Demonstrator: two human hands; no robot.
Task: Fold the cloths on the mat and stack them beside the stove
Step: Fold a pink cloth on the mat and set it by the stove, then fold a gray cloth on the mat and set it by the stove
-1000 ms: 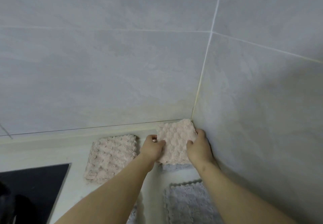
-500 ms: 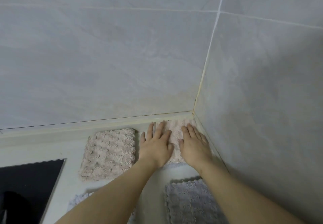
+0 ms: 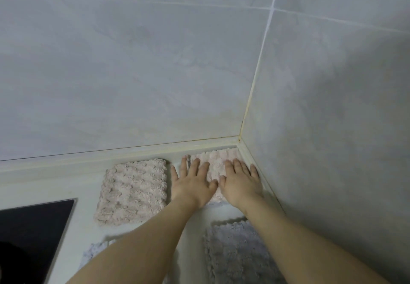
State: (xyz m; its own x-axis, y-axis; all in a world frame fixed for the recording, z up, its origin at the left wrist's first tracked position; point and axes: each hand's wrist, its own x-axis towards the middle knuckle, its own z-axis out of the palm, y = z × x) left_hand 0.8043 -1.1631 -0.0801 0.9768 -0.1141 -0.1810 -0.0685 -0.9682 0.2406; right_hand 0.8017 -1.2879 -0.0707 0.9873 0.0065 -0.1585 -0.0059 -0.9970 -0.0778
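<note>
1. Pressing down with left hand (image 3: 193, 184) and right hand (image 3: 240, 184), flat, fingers straight and spread, on pink cloth (image 3: 218, 158) in worktop (image 3: 88, 186) corner.
2. Just left: second pink cloth (image 3: 133, 192), folded; beyond it, black stove (image 3: 33, 228).
3. Nearer, under right forearm: grey cloth (image 3: 235, 252).

No writing, label, brand, number or sign can be read anywhere in the head view.

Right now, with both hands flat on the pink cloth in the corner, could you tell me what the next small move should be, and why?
Probably grip the corner pink cloth to lift it. The left hand and right hand press flat on it, it looks folded, and the other pink cloth lies nearer the stove, a likely base for the stack.
</note>
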